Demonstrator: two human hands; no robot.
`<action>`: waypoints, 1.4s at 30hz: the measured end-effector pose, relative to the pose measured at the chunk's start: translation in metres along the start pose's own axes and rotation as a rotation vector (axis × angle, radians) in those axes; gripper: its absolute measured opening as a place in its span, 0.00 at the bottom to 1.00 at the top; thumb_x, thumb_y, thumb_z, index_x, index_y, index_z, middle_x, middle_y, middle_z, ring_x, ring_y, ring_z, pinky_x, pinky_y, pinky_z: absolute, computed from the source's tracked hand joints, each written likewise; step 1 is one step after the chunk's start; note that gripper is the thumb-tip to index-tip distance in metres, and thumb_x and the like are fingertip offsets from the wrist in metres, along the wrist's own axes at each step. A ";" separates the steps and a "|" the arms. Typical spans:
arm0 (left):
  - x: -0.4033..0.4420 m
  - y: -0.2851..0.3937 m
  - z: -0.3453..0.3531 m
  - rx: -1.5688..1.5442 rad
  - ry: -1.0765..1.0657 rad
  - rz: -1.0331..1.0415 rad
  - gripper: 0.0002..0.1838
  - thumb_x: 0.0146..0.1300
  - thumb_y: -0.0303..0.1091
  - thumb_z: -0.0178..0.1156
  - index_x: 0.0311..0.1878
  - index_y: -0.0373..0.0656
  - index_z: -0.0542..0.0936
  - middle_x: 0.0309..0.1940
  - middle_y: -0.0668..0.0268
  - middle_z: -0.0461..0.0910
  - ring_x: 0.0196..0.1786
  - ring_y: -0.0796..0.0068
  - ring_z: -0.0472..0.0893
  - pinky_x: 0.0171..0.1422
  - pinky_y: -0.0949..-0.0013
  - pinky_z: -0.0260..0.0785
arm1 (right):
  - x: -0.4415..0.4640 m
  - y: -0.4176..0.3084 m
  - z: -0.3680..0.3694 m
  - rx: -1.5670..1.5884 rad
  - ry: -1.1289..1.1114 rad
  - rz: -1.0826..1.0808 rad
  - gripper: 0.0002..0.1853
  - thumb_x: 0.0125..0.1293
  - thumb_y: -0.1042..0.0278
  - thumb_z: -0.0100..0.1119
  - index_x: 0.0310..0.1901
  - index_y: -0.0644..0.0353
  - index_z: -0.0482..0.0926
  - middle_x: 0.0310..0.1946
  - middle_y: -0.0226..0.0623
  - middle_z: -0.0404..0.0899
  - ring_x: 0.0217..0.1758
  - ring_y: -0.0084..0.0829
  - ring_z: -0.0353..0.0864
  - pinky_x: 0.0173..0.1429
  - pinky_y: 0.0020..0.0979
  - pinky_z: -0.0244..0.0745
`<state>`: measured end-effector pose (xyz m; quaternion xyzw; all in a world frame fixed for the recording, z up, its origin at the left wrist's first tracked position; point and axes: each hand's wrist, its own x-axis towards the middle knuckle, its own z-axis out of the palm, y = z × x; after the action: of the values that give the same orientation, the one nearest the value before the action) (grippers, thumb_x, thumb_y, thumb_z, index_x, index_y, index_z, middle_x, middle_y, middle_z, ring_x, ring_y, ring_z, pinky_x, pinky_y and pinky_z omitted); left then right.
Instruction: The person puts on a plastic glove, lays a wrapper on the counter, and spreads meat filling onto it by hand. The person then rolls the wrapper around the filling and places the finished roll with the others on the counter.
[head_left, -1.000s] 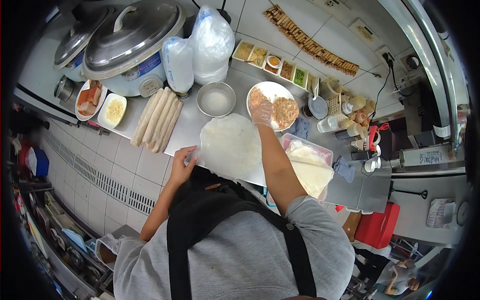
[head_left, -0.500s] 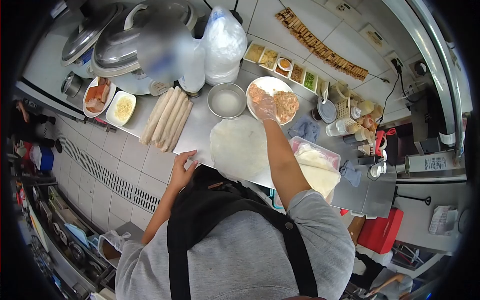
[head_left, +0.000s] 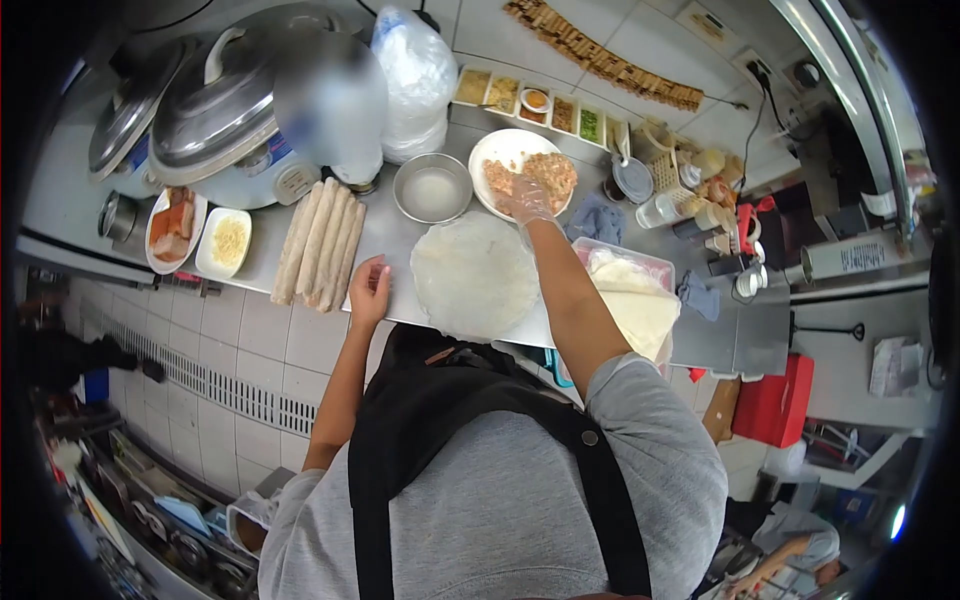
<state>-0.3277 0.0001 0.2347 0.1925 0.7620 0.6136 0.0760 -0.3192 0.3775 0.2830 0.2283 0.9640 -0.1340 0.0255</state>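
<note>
While your gloved right hand [head_left: 531,199] dips into the minced filling [head_left: 552,174] at upper centre, its grip unclear, your left hand [head_left: 370,287] sits empty, loosely spread, left of the mid-frame round sheet [head_left: 475,275].

1. Fingertips of the right hand [head_left: 532,203] were hidden in the pinkish mixture [head_left: 552,177].
2. Far left, blur covered part of the large cooker [head_left: 225,120].
3. At right, print on the cylinder [head_left: 850,258] was illegibly small.
4. The left edge cut off a dark-clothed person [head_left: 72,358].
</note>
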 end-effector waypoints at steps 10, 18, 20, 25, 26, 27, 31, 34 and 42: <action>0.006 -0.018 0.014 0.158 0.122 0.107 0.17 0.60 0.30 0.67 0.50 0.34 0.76 0.33 0.63 0.75 0.26 0.80 0.74 0.30 0.78 0.69 | -0.022 0.008 -0.009 0.262 0.192 0.152 0.32 0.55 0.46 0.67 0.55 0.62 0.78 0.50 0.50 0.81 0.56 0.46 0.79 0.63 0.40 0.71; 0.005 -0.015 0.016 0.172 0.135 0.141 0.18 0.59 0.31 0.67 0.50 0.35 0.76 0.32 0.65 0.75 0.27 0.81 0.72 0.30 0.78 0.69 | -0.028 0.011 -0.023 0.194 0.024 0.117 0.36 0.60 0.48 0.63 0.62 0.70 0.70 0.55 0.55 0.77 0.59 0.49 0.77 0.66 0.40 0.68; 0.004 -0.017 0.016 0.171 0.165 0.114 0.18 0.59 0.30 0.68 0.50 0.35 0.76 0.33 0.64 0.76 0.27 0.81 0.72 0.30 0.78 0.69 | -0.026 0.014 -0.022 0.184 0.012 0.076 0.37 0.61 0.49 0.62 0.62 0.71 0.69 0.55 0.55 0.77 0.60 0.50 0.76 0.67 0.39 0.68; 0.003 -0.015 0.016 0.174 0.148 0.066 0.21 0.56 0.31 0.70 0.51 0.36 0.76 0.36 0.60 0.76 0.29 0.76 0.75 0.32 0.74 0.71 | -0.016 0.052 -0.006 0.303 0.173 -0.155 0.32 0.67 0.51 0.56 0.62 0.72 0.67 0.56 0.58 0.76 0.61 0.48 0.76 0.66 0.39 0.67; 0.004 -0.015 0.016 0.180 0.142 0.070 0.21 0.56 0.32 0.70 0.50 0.36 0.76 0.36 0.60 0.76 0.29 0.76 0.75 0.32 0.74 0.71 | -0.015 0.050 -0.013 0.303 0.166 -0.171 0.32 0.67 0.51 0.56 0.62 0.72 0.67 0.56 0.58 0.76 0.61 0.48 0.76 0.66 0.39 0.67; 0.004 -0.017 0.016 0.172 0.148 0.071 0.21 0.55 0.33 0.71 0.50 0.36 0.76 0.35 0.60 0.76 0.29 0.75 0.75 0.32 0.73 0.71 | -0.021 0.036 -0.037 0.311 0.080 -0.054 0.31 0.68 0.51 0.55 0.62 0.70 0.68 0.56 0.57 0.76 0.61 0.48 0.76 0.65 0.40 0.68; 0.004 -0.015 0.016 0.181 0.157 0.045 0.22 0.55 0.34 0.71 0.50 0.36 0.76 0.35 0.60 0.76 0.29 0.74 0.75 0.32 0.73 0.72 | -0.017 0.030 -0.051 0.334 0.121 0.074 0.27 0.70 0.50 0.53 0.59 0.65 0.71 0.51 0.55 0.79 0.57 0.49 0.79 0.59 0.41 0.72; 0.004 -0.015 0.016 0.190 0.165 0.044 0.23 0.55 0.34 0.71 0.51 0.36 0.76 0.34 0.60 0.76 0.29 0.73 0.76 0.32 0.72 0.72 | -0.022 0.014 -0.076 0.393 0.141 0.110 0.23 0.70 0.51 0.53 0.54 0.64 0.73 0.45 0.54 0.81 0.51 0.51 0.81 0.55 0.43 0.73; 0.004 -0.011 0.016 0.206 0.176 0.101 0.22 0.56 0.32 0.70 0.51 0.35 0.75 0.33 0.62 0.76 0.27 0.79 0.75 0.30 0.77 0.70 | -0.003 0.010 -0.063 0.348 0.274 0.136 0.24 0.60 0.49 0.63 0.48 0.60 0.76 0.40 0.51 0.83 0.47 0.47 0.82 0.52 0.43 0.74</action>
<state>-0.3277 0.0146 0.2204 0.1830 0.8141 0.5495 -0.0421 -0.3110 0.4017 0.3417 0.3096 0.9033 -0.2637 -0.1365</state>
